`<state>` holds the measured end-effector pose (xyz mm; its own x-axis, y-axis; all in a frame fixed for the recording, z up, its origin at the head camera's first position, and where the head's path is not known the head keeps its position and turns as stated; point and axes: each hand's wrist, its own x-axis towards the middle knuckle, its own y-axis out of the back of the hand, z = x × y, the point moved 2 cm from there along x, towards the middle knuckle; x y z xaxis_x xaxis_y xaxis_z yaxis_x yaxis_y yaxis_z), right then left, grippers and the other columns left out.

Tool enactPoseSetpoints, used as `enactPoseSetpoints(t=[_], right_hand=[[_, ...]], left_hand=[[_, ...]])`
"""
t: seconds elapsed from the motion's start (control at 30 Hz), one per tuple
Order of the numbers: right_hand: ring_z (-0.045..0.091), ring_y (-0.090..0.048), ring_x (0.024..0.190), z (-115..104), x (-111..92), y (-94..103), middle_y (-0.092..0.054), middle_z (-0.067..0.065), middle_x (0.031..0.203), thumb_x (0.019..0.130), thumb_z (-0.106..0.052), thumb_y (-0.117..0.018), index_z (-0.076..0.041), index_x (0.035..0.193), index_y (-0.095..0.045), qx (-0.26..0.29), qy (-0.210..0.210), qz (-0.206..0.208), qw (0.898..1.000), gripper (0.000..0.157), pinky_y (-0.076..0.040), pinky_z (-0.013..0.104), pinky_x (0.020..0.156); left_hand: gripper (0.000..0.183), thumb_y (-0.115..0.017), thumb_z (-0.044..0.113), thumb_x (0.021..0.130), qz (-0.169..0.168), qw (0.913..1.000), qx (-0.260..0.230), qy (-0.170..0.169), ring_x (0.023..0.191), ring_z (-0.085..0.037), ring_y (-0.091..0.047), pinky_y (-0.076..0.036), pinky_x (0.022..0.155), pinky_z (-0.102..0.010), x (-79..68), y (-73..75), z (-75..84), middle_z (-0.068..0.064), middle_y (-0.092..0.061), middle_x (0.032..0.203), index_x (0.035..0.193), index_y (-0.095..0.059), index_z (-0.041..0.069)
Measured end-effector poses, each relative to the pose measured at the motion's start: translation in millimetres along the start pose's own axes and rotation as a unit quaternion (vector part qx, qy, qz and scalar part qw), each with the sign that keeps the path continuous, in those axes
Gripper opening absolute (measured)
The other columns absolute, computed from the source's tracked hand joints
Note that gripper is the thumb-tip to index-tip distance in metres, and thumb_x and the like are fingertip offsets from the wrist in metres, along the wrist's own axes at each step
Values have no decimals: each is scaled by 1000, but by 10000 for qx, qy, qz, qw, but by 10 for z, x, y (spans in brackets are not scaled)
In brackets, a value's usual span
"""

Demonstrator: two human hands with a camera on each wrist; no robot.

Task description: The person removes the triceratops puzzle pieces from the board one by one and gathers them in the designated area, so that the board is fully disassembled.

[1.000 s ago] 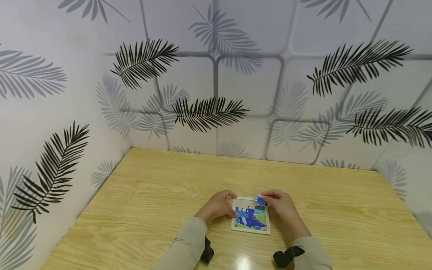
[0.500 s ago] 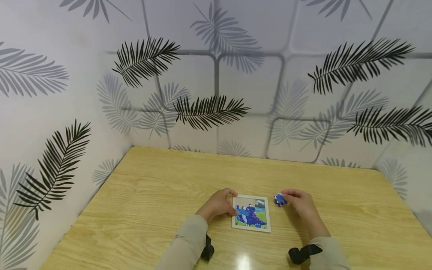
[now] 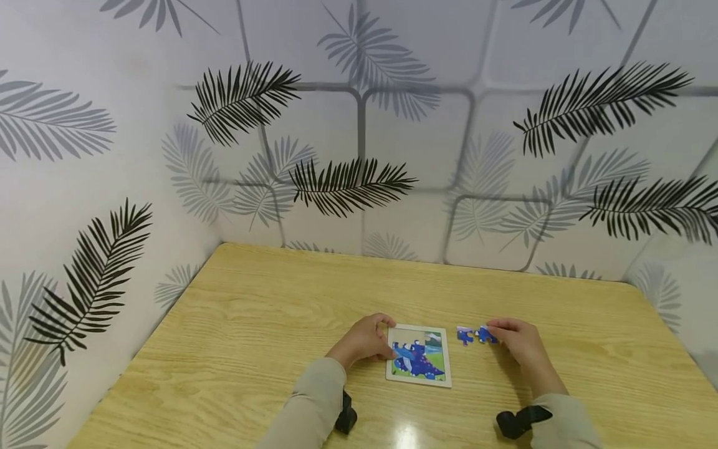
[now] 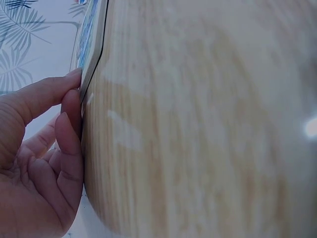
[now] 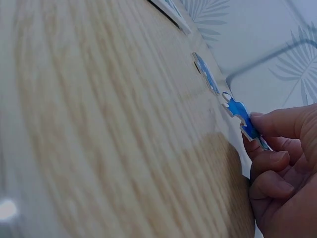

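Observation:
A square jigsaw puzzle [image 3: 417, 362] in a pale frame shows a blue dinosaur on green. Its upper part has a bare beige patch. My left hand [image 3: 364, 338] grips the frame's left side; in the left wrist view the thumb [image 4: 52, 94] lies at the frame's edge. Right of the puzzle, my right hand [image 3: 518, 343] pinches a blue puzzle piece [image 5: 240, 116] between thumb and fingers, close over the table. A second blue puzzle piece [image 3: 464, 335] lies on the table between the frame and that hand.
The light wood table [image 3: 269, 318] reaches back to a wall [image 3: 404, 143] printed with leaves. A black wrist camera [image 3: 346, 415] is strapped on the left sleeve, another black camera [image 3: 521, 422] on the right.
My right hand has moved right, off the puzzle and away from it. One piece now lies on the table while another stays in the fingers. The left hand keeps its place.

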<state>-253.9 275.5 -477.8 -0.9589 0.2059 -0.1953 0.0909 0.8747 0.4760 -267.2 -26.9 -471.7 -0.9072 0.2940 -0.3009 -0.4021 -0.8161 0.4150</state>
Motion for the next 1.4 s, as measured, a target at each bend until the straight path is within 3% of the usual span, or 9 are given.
enactPoseSetpoints(t=[0.23, 0.5, 0.77, 1.17, 1.27, 1.4], right_hand=[[31, -49, 107, 2, 6, -13, -58, 25, 119, 93, -18, -60, 5, 108, -64, -69, 47, -28, 10000, 29, -38, 35, 84], [18, -52, 88, 17, 20, -27, -66, 12, 100, 90, -13, -63, 6, 104, -65, -158, 170, 95, 9997, 24, -40, 24, 70], [20, -50, 94, 27, 14, -9, -59, 20, 115, 91, -18, -61, 6, 117, -59, -72, 51, 108, 9999, 36, -39, 26, 74], [15, -46, 78, 22, 7, 51, -59, -6, 87, 92, -23, -60, 5, 117, -58, 56, -23, 29, 10000, 38, -39, 28, 63], [15, -45, 75, 17, 1, 46, -58, -6, 85, 92, -24, -61, 5, 117, -58, 109, -31, 33, 9999, 38, -38, 28, 61], [11, -47, 78, -22, -25, 0, -63, 6, 96, 93, -20, -60, 7, 115, -58, -123, 274, 18, 9995, 35, -41, 25, 63]], left_hand=[[53, -80, 0, 70, -11, 10000, -10, -9, 51, -13, -46, -40, 48, -24, 1, 5, 5, -2, -51, 66, 117, -57, 11], [54, -80, -2, 70, -11, 10000, -61, -3, 53, -14, -47, -40, 48, -24, -3, -2, -9, -3, -53, 68, 117, -57, 11], [53, -79, -2, 71, 21, 9999, -98, 6, 53, -14, -48, -41, 49, -25, -7, -6, 0, -3, -54, 69, 117, -57, 12], [54, -79, -3, 70, 21, 9998, -157, -74, 52, -14, -48, -41, 48, -25, -14, 5, 2, -4, -54, 67, 117, -57, 9], [54, -80, -3, 69, 48, 9999, -98, -69, 53, -14, -49, -41, 47, -24, -5, 6, -2, -4, -55, 67, 116, -57, 10], [54, -80, -2, 69, 39, 10000, -27, -55, 53, -14, -49, -41, 47, -24, 4, 5, -10, -3, -55, 67, 117, -57, 11]])
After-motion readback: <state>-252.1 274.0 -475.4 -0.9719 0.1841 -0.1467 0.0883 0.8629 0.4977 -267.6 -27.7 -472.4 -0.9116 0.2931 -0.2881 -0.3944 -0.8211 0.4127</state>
